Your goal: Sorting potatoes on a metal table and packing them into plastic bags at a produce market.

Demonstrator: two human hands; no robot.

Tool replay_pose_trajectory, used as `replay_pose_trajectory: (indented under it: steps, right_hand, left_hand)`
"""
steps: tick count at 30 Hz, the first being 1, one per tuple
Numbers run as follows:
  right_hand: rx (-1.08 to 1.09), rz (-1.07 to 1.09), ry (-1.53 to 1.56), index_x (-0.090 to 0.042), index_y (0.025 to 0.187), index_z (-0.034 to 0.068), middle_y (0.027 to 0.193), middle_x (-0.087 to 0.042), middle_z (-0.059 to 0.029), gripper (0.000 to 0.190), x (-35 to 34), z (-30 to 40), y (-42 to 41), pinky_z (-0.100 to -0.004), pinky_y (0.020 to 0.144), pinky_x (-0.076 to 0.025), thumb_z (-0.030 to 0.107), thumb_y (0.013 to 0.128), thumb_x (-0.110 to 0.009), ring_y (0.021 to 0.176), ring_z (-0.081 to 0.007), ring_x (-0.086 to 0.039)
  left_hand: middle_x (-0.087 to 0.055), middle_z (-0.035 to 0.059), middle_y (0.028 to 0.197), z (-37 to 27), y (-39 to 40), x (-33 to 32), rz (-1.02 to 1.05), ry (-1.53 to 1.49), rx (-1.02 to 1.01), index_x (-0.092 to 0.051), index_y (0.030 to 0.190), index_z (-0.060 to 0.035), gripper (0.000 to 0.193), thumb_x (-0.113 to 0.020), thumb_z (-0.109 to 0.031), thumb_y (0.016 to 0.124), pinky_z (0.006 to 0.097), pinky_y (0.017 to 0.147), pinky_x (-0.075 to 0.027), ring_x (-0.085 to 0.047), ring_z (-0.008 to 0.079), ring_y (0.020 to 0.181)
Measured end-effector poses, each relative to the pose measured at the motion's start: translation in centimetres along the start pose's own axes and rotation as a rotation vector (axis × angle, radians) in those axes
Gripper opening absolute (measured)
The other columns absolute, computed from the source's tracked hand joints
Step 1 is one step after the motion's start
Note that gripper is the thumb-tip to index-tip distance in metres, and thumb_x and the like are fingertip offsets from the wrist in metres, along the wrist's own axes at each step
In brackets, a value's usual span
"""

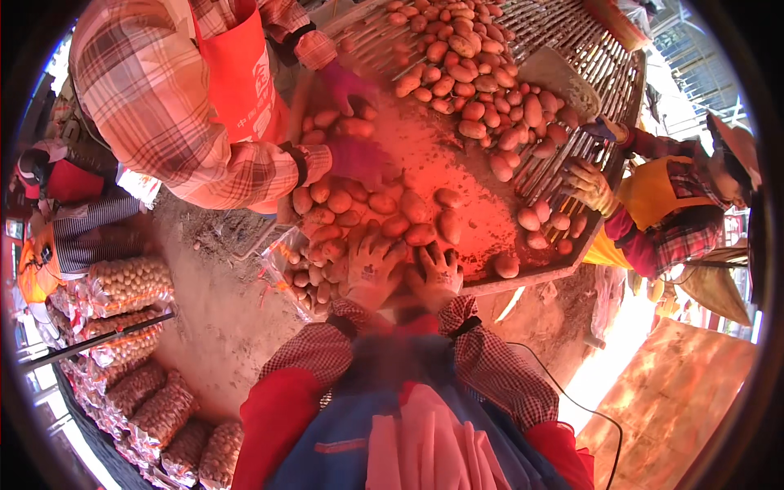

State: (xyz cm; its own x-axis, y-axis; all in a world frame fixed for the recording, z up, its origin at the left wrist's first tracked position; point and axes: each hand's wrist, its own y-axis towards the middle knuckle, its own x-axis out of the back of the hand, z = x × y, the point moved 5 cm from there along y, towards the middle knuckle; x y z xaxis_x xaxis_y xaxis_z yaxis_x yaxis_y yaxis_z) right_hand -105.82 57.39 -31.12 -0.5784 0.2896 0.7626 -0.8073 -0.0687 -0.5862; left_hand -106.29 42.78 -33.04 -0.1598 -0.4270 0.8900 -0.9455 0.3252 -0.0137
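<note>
My left hand point(375, 269), in a pale work glove bearing print, lies back-up over potatoes at the table's near edge, its fingers apart. Beside it, my right hand point(436, 275), gloved with dark fingertips, rests just short of a potato point(420, 234), fingers spread. Both palms are hidden; I see nothing gripped. More potatoes point(395, 225) cluster ahead of my hands on the dirt-covered table point(422, 147). Below and left of my left hand, a clear plastic bag point(300, 306) hangs at the edge with potatoes point(315, 275) in it.
A co-worker's purple-gloved hands point(361, 160) touch potatoes at left. Across the slatted part point(606, 55), another person's gloved hand point(589, 185) rests near a metal scoop point(560, 79) and a large potato pile point(471, 67). Filled sacks point(131, 282) stack at left; a cable point(588, 411) runs at right.
</note>
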Motion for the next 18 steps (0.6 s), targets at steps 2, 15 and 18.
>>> replay_pose_trajectory:
  steps: [2, 15, 18]
  right_hand:
    - [0.011, -0.062, 0.017, -0.041, 0.148, 0.023, 0.155, -0.034, -0.0100, 0.070, -1.4, 1.3, 0.6, -0.0622, 0.107, -0.032, 0.053, 0.086, -0.056, 0.139, -0.0457, -0.031]
    - [0.037, -0.163, 0.311, -0.050, 0.136, 0.008, 0.146, -0.041, -0.0230, 0.066, -8.7, 13.4, -0.3, -0.0534, 0.104, -0.040, 0.048, 0.085, -0.060, 0.140, -0.0383, -0.034]
    - [0.230, 0.264, 0.802, -0.051, 0.136, 0.005, 0.140, -0.047, -0.0254, 0.065, -5.8, 11.7, -0.7, -0.0456, 0.102, -0.045, 0.044, 0.086, -0.061, 0.131, -0.0371, -0.047]
  left_hand:
    - [-0.057, 0.0068, 0.124, 1.3, -1.2, 1.1, -0.018, 0.070, -0.006, -0.063, 0.121, -0.0209, 0.051, -0.074, -0.029, 0.072, 0.0529, 0.109, -0.033, -0.044, 0.0331, 0.125]
    - [-0.058, 0.0155, 0.122, 11.6, -13.0, -0.7, -0.472, -0.546, 0.624, -0.056, 0.130, -0.0074, 0.042, -0.057, -0.013, 0.088, 0.0409, 0.102, -0.042, -0.054, 0.0341, 0.118]
    - [-0.054, 0.0206, 0.134, 13.5, -14.1, -3.3, -0.413, -1.093, 0.848, -0.053, 0.135, -0.0031, 0.049, -0.060, -0.027, 0.093, 0.0413, 0.106, -0.040, -0.049, 0.0343, 0.127]
